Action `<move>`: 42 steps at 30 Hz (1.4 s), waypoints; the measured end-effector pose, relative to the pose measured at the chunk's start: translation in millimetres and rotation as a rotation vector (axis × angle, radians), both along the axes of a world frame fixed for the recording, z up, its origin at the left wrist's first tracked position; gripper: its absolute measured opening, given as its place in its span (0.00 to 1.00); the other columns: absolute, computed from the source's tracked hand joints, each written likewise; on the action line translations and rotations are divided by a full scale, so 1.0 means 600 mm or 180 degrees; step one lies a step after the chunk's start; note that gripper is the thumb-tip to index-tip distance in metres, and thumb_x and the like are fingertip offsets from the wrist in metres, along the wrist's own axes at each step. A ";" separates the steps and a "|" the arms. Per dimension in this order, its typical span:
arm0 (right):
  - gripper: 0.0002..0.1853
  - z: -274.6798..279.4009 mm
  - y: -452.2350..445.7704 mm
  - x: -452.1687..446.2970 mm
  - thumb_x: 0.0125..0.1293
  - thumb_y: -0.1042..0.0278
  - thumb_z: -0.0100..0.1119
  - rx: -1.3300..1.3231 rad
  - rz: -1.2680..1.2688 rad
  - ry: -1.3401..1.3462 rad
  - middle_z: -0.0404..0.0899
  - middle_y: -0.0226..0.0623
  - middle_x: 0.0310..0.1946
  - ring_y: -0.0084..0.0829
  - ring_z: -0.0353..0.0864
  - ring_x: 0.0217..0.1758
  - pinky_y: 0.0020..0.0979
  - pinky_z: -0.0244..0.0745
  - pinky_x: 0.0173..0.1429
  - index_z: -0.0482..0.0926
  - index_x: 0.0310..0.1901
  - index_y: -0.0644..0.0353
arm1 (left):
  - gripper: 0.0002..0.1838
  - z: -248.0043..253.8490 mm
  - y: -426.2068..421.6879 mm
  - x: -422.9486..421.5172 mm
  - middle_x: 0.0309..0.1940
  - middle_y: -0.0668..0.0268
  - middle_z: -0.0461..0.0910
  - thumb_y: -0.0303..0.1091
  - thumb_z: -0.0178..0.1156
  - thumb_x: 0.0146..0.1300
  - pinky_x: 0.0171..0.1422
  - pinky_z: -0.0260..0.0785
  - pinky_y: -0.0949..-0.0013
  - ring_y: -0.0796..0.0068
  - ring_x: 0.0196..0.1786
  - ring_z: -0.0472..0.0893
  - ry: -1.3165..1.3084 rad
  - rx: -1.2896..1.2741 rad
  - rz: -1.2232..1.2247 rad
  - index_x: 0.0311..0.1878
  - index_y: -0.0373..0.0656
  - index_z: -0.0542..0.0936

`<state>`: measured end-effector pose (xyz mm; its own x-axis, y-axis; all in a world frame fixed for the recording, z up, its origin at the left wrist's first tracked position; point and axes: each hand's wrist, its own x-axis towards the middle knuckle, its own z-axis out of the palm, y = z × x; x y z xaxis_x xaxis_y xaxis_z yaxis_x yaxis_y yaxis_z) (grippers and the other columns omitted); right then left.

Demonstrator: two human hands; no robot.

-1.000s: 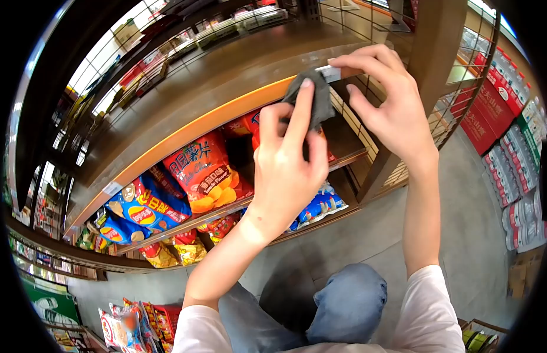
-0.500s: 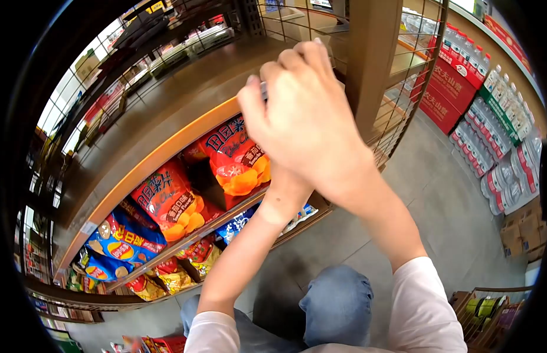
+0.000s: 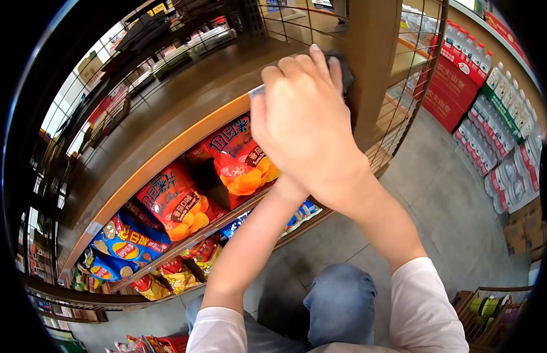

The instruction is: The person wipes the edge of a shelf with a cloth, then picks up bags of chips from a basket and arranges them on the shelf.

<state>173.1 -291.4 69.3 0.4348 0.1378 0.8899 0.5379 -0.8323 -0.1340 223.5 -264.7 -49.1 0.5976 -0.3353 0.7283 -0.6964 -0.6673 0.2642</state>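
My right hand is in front of the shelf's upper board, at its orange front edge. Its back faces me and the fingers curl away, so whatever they grip is hidden. My left forearm crosses beneath the right wrist, and the left hand is covered by the right one. A dark grey, soft-looking thing shows just beyond the fingers, beside the brown post. Below the edge stand red bags of tomato chips, with blue chip bags to their left.
Yellow and red snack bags fill the lower shelf. Wire mesh flanks the post. Packs of bottled water, red cartons and cardboard boxes line the right side. My knee is close below the shelf.
Both hands have shifted slightly right along the shelf edge. The dark grey thing now shows right of the fingers. The view has moved a little.
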 end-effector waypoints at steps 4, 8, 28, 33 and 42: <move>0.07 0.001 -0.002 -0.006 0.57 0.73 0.55 -0.0022 0.0089 0.0152 0.80 0.53 0.35 0.53 0.79 0.46 0.49 0.66 0.70 0.79 0.32 0.69 | 0.24 -0.008 0.032 0.013 0.50 0.47 0.73 0.23 0.58 0.58 0.44 0.79 0.54 0.45 0.43 0.81 0.0343 0.0323 -0.0201 0.60 0.42 0.77; 0.07 0.012 -0.022 -0.010 0.57 0.73 0.55 -0.0301 0.0207 0.0048 0.82 0.54 0.35 0.51 0.82 0.43 0.46 0.72 0.63 0.81 0.32 0.68 | 0.23 0.022 0.088 -0.068 0.52 0.46 0.73 0.23 0.57 0.58 0.46 0.79 0.54 0.46 0.45 0.81 0.0476 0.0408 -0.0550 0.59 0.43 0.78; 0.11 0.069 0.268 -0.149 0.71 0.71 0.58 0.0338 0.2137 0.0364 0.84 0.38 0.49 0.30 0.82 0.52 0.29 0.73 0.59 0.81 0.50 0.65 | 0.27 0.120 0.567 -0.573 0.57 0.48 0.79 0.17 0.42 0.50 0.71 0.62 0.61 0.54 0.67 0.73 0.0249 -0.1800 0.0773 0.50 0.32 0.84; 0.09 0.097 0.456 -0.230 0.63 0.74 0.60 -0.0278 0.3247 0.0233 0.84 0.47 0.41 0.41 0.85 0.46 0.32 0.76 0.54 0.82 0.44 0.67 | 0.21 0.111 0.681 -0.676 0.54 0.55 0.82 0.26 0.46 0.62 0.75 0.55 0.61 0.58 0.68 0.71 -0.0364 -0.2478 0.1329 0.53 0.30 0.82; 0.19 0.097 0.688 -0.288 0.67 0.62 0.58 -0.0919 0.3535 0.1178 0.84 0.54 0.40 0.46 0.84 0.43 0.37 0.78 0.52 0.80 0.47 0.73 | 0.22 0.189 0.837 -0.734 0.52 0.57 0.81 0.24 0.64 0.63 0.58 0.72 0.72 0.73 0.53 0.81 -0.1716 -0.2467 0.3200 0.60 0.32 0.73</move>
